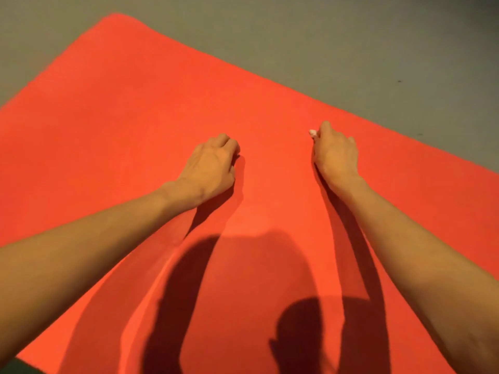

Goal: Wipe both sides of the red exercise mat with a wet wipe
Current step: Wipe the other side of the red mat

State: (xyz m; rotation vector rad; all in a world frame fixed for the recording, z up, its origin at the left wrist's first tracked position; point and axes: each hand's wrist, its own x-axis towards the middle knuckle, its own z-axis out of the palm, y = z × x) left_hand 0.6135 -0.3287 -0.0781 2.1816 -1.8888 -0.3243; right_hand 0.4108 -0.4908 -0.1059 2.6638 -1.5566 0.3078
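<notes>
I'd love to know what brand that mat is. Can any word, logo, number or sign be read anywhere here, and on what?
None: the red mat shows no print or logo, the grey floor has only small dark specks, and the bit of wet wipe showing from the right hand is blank.
</notes>
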